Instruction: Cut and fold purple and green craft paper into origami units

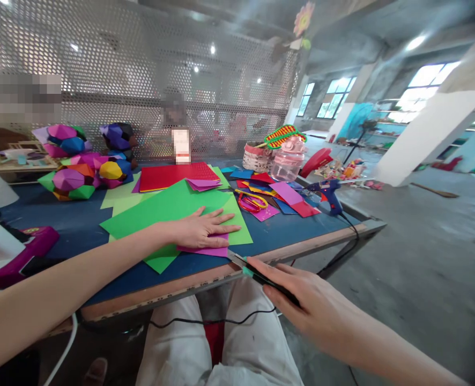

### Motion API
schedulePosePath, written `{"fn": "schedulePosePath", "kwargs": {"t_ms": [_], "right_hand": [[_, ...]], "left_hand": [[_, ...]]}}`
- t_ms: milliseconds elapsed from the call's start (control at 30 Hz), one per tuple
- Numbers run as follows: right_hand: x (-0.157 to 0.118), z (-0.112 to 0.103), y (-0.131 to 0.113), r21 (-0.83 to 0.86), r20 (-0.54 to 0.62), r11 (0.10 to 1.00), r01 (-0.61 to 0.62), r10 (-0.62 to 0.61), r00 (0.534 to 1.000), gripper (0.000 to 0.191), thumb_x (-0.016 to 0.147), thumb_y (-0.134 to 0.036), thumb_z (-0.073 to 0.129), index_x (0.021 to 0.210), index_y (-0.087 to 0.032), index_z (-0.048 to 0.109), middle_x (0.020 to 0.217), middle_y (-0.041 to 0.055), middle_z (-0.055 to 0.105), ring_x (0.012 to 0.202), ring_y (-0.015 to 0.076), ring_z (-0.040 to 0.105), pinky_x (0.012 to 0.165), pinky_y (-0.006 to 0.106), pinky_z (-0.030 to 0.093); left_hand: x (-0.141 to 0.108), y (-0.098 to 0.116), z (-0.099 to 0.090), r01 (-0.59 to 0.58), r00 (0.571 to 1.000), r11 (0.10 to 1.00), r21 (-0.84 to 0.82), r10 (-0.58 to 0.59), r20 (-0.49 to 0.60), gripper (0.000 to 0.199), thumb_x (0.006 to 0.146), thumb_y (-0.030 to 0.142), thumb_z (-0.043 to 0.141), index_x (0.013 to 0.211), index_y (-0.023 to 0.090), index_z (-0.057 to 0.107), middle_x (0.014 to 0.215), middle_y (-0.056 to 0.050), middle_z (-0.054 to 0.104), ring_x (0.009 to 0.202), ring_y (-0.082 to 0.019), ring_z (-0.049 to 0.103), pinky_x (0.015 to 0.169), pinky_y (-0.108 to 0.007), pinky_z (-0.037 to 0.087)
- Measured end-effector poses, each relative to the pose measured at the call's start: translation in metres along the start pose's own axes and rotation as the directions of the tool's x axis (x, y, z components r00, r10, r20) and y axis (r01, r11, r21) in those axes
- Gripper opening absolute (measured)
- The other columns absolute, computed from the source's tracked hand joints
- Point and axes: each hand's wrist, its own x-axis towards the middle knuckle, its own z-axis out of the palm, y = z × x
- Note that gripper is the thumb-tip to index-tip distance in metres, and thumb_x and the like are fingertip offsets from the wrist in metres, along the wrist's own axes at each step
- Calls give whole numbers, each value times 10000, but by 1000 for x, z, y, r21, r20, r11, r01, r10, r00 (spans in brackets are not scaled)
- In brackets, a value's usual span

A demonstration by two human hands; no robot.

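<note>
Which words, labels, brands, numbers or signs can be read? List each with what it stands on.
None can be read.
Dark marks on the table's front edge: too blurred.
Small marks on the purple device: too small.
White-and-red item: pixelated.

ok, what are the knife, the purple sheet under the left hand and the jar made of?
Knife: blade likely metal, smooth grey; handle probably plastic, black and green.
Purple sheet: matte, flat, crisp-edged, probably paper or card.
Jar: see-through, pinkish; plastic or glass, can't tell.
</note>
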Motion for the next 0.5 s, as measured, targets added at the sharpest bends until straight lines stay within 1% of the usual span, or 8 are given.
{"fn": "schedulePosePath", "kwargs": {"t_ms": [67,167,400,500], "right_hand": [[1,1,-1,-2,1,1000,16,-16,1000,526,1019,-294,396,1543,-316,369,1177,78,701,1008,224,673,825,323,517],[0,2,-3,0,13,1000,31,-31,999,532,1025,-293,388,1554,-327,339,1153,68,715,981,221,675,815,326,513],[-9,7,-10,10,18,1000,-3,3,1000,541,1012,-243,394,1550,-290,357,1086,71,725,895,208,680,719,301,504],[-11,9,-11,20,11,1000,-4,4,1000,548,1012,-230,390,1553,-299,344,1130,74,718,920,207,682,723,300,506]], "left_hand": [[1,-2,2,8,1000,1000,3,-8,-11,609,993,684,267,1558,471,187,1682,35,35,1535,-352,11,1141,-697,-46],[3,-3,4,11,1000,1000,12,-11,-4,615,990,695,247,1559,477,162,1682,44,28,1536,-347,-2,1135,-705,-56],[1,-1,3,2,1000,1000,13,-2,-1,634,983,703,257,1564,465,160,1683,28,8,1534,-358,-9,1130,-711,-58],[2,-1,5,4,1000,1000,16,-4,-6,642,982,705,259,1566,454,168,1684,23,17,1534,-364,-1,1134,-704,-60]]}}
